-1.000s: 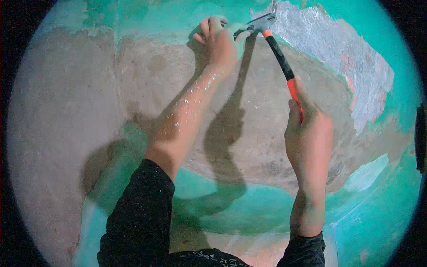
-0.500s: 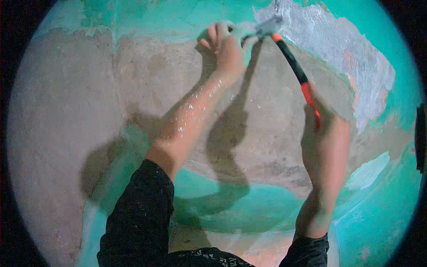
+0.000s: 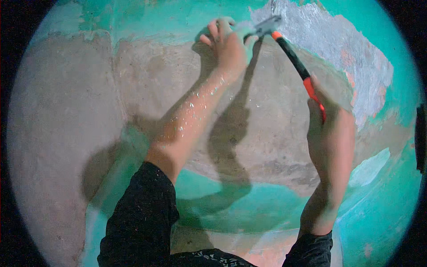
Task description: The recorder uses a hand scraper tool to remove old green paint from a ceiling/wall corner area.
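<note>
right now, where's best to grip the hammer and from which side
Probably best by the red lower part of the handle, coming from the lower right, where the right hand grips it. The hammer slopes down from its metal head at upper left, so this slim end points down and rightward, well clear of the left hand near that head.

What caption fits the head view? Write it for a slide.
Right hand grips a hammer, its metal head near the left hand, before a patchy green wall.
</note>
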A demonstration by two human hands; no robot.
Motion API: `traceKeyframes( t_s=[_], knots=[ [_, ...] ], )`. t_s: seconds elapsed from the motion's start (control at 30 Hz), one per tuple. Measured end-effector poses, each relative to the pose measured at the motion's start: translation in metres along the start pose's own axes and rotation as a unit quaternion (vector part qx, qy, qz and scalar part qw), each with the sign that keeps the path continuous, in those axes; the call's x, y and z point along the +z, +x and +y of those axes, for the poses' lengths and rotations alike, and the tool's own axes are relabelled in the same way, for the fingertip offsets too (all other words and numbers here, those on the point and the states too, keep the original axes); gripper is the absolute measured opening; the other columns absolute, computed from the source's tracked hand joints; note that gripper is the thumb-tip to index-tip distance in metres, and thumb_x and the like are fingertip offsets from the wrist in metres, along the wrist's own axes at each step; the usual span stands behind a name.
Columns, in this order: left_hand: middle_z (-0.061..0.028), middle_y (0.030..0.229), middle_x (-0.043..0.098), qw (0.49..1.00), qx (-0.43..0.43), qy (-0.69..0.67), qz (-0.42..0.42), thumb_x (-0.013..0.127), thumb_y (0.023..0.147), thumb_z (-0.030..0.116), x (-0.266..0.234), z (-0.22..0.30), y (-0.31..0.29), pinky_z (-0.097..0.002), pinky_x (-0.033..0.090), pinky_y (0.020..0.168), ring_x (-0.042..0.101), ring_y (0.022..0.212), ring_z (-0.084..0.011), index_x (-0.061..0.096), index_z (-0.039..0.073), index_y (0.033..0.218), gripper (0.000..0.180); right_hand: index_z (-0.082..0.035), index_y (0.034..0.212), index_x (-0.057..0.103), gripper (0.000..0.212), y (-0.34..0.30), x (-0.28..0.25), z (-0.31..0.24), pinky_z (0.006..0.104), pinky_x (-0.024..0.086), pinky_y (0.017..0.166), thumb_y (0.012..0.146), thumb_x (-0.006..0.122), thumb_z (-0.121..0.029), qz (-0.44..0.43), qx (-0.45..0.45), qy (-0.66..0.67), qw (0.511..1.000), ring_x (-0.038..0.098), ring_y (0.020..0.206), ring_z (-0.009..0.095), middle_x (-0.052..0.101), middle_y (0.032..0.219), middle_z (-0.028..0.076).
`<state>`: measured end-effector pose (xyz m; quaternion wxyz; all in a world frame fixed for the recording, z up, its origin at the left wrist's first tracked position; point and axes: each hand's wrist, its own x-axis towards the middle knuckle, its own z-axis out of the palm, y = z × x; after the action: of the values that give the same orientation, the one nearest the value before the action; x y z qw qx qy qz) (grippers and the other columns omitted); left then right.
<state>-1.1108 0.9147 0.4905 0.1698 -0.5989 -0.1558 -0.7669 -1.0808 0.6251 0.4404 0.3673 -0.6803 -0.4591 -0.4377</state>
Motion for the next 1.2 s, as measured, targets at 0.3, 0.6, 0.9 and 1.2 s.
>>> traceKeyframes(
  t_s=[0.3,0.6,0.9,1.2],
  knots=[
    [-0.0079,0.126,0.055,0.999,-0.025,-0.003,-0.039,0.086,0.083,0.038,-0.003,0.006,0.000,-0.0546,0.028,0.099,0.042,0.124,-0.0328,0.083,0.020,0.102,0.026,-0.017,0.138,0.070,0.041,-0.001,-0.008,0.005,0.0506,0.052,0.066,0.097,0.067,-0.013,0.007,-0.022,-0.022,1.000,0.068,0.072,0.042,0.065,0.081,0.024],
    [-0.0146,0.122,0.055,1.000,-0.013,-0.017,0.011,0.087,0.084,0.034,0.000,-0.007,0.011,-0.0478,0.038,0.102,0.043,0.118,-0.0359,0.083,0.018,0.107,0.029,-0.019,0.137,0.070,0.039,0.012,0.003,0.001,0.0507,0.054,0.068,0.098,0.067,-0.017,0.014,-0.043,-0.043,0.998,0.068,0.072,0.042,0.066,0.079,0.023],
    [-0.0112,0.122,0.055,1.000,-0.018,-0.019,0.005,0.085,0.085,0.035,-0.005,-0.007,0.006,-0.0522,0.033,0.101,0.043,0.119,-0.0354,0.083,0.020,0.103,0.024,-0.017,0.136,0.071,0.038,0.009,0.002,-0.004,0.0517,0.054,0.066,0.098,0.066,-0.016,-0.009,-0.006,-0.014,1.000,0.069,0.073,0.043,0.067,0.081,0.025],
    [-0.0078,0.126,0.055,1.000,0.008,0.010,-0.022,0.082,0.088,0.034,-0.018,-0.020,0.007,-0.0573,0.029,0.099,0.041,0.125,-0.0349,0.081,0.023,0.104,0.019,-0.013,0.137,0.069,0.040,0.010,0.008,-0.012,0.0511,0.053,0.065,0.097,0.066,-0.012,-0.011,-0.019,0.037,0.999,0.068,0.071,0.043,0.066,0.075,0.024]
  ],
)
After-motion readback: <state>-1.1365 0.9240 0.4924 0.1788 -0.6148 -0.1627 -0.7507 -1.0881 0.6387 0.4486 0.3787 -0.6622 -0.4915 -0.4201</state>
